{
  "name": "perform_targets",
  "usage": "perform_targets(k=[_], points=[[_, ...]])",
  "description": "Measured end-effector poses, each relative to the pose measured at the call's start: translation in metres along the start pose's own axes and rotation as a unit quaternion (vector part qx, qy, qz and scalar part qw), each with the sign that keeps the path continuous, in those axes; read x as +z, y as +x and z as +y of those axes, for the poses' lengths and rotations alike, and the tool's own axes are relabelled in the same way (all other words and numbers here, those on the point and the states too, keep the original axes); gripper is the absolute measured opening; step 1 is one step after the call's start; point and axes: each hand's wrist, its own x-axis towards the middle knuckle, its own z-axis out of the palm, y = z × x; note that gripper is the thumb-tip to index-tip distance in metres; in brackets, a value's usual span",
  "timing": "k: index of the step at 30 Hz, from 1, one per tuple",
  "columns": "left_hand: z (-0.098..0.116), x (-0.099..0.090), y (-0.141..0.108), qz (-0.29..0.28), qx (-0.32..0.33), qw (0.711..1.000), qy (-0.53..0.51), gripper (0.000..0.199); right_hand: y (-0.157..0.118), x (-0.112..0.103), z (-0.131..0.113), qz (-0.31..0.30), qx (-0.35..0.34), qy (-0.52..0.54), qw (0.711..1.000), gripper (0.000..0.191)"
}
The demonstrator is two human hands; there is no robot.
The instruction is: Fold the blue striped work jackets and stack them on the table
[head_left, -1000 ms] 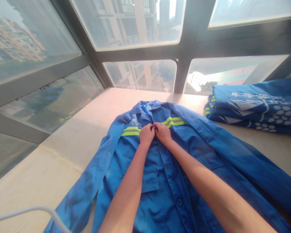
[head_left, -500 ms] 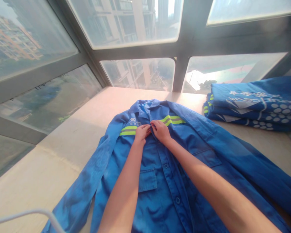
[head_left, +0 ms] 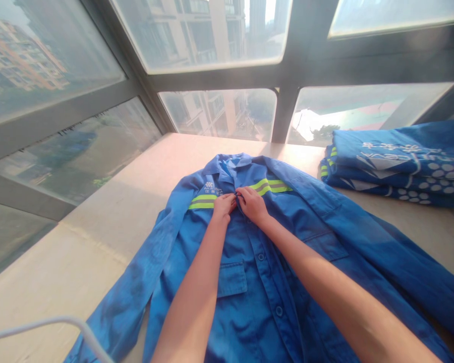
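A blue work jacket (head_left: 196,242) with yellow-green reflective stripes lies front up, its collar toward the window. My left hand (head_left: 224,205) pinches one front edge at chest height, beside the white lettering. Close against it, my right hand (head_left: 251,205) grips the other front edge between thumb and fingers. The fingertips of both hands meet at the placket, and any button between them is too small to make out. Lower on the placket, a button (head_left: 261,257) and another button (head_left: 279,311) show. A chest pocket flap (head_left: 231,279) lies by my left forearm.
Several folded blue garments (head_left: 401,164) with white print are stacked at the right. The pale surface (head_left: 109,212) under the jacket reaches the window frame (head_left: 287,111). A white cable (head_left: 71,322) curves across the lower left corner.
The view has shifted very slightly, so the scene sits a little further right. Both hands keep their pinch at the same spot on the jacket's front.
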Motion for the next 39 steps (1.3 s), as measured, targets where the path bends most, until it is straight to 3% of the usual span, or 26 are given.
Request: perform_targets(k=[6, 9, 20, 30, 39], points=[[-0.006, 0.003, 0.001, 0.019, 0.031, 0.999, 0.022, 0.013, 0.016, -0.012, -0.014, -0.054, 0.081, -0.051, 0.994, 0.027], [-0.009, 0.005, 0.0, 0.032, 0.06, 0.997, 0.038, 0.011, 0.022, -0.014, -0.015, -0.074, 0.088, -0.057, 0.992, 0.028], [-0.016, 0.008, -0.004, 0.041, 0.113, 0.991, 0.058, 0.012, 0.014, -0.002, 0.005, 0.002, 0.12, 0.028, 0.992, 0.024], [-0.008, 0.005, -0.008, 0.018, 0.076, 0.997, 0.029, 0.014, 0.02, -0.007, 0.015, 0.007, 0.125, 0.043, 0.991, 0.01], [0.002, 0.009, -0.005, 0.009, 0.012, 1.0, 0.01, 0.017, 0.012, 0.0, 0.007, 0.031, 0.117, 0.071, 0.99, 0.017]])
